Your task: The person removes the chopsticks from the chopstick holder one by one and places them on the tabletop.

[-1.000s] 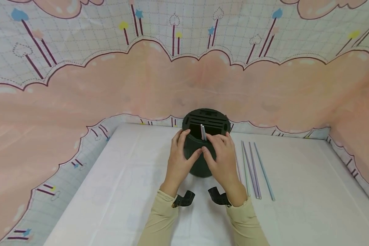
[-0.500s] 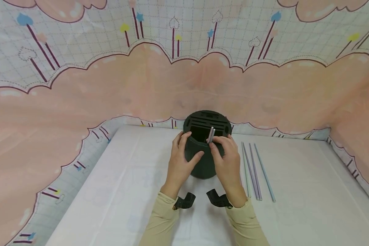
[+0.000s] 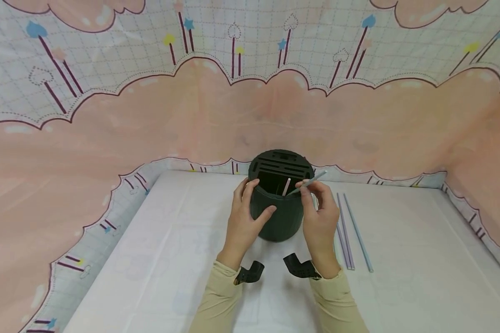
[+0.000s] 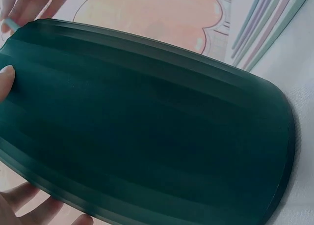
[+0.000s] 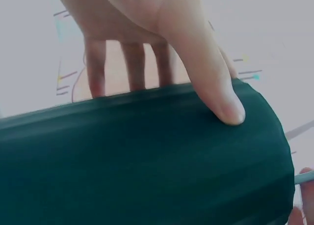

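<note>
A dark green slotted knife block (image 3: 277, 222) stands upright on the table, with an open compartment at its front. My left hand (image 3: 241, 224) grips its left side, the thumb lying on the front wall and the fingers round the side. My right hand (image 3: 321, 219) pinches a pale blue-green chopstick (image 3: 320, 175) between thumb and fingers at the right of the rim. That chopstick slants up to the right, its lower end at the rim. A pale pinkish chopstick (image 3: 287, 186) leans inside the compartment, its lower part hidden. The block (image 4: 147, 117) fills most of the left wrist view.
Right of the block, purple chopsticks (image 3: 346, 240) and a blue chopstick (image 3: 359, 233) lie on the white table (image 3: 421, 259); others are partly behind my right hand. A patterned cloth wall (image 3: 275, 115) rises close behind the block.
My right hand has moved right from the block's front. Two chopsticks that stood close together have come apart: one leans inside, the other now tilts right in my fingers. The left hand stays put.
</note>
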`<state>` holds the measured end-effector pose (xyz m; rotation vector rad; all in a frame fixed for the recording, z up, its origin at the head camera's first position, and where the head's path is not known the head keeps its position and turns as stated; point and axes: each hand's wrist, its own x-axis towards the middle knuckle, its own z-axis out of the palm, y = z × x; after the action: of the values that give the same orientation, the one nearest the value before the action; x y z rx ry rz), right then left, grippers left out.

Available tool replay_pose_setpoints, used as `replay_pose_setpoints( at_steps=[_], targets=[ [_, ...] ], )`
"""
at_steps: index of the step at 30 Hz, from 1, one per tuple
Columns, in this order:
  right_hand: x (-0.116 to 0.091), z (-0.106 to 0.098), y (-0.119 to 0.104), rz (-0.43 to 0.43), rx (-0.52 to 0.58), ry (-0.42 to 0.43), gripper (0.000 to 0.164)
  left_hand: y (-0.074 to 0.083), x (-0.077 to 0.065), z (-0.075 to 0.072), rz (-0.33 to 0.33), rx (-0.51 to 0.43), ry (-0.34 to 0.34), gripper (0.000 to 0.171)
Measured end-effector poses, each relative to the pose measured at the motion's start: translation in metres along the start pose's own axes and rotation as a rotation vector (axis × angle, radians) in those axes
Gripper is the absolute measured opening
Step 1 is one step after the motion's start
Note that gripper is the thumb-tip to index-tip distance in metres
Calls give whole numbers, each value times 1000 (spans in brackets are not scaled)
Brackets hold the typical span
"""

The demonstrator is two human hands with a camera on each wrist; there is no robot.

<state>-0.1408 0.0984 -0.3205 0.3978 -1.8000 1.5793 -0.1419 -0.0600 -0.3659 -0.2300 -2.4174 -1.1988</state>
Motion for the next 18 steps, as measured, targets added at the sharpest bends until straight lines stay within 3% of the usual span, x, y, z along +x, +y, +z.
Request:
replay_pose_setpoints(
  at_steps=[5,9,13,18],
  targets=[
    [3,-4,-19,15,160,94,16,-1,-2,-2,-4,-8,-9,66],
    [4,-7,-26,14,181,161,19,-2,-1,-3,-18,-15,-15,66],
    [7,-12,-27,-19,230,251,20,-6,0,-3,-37,-27,-5,66],
    [14,-22,-15,-28,384,342,20,-8,3,-3,-46,-36,-8,66]
  ],
)
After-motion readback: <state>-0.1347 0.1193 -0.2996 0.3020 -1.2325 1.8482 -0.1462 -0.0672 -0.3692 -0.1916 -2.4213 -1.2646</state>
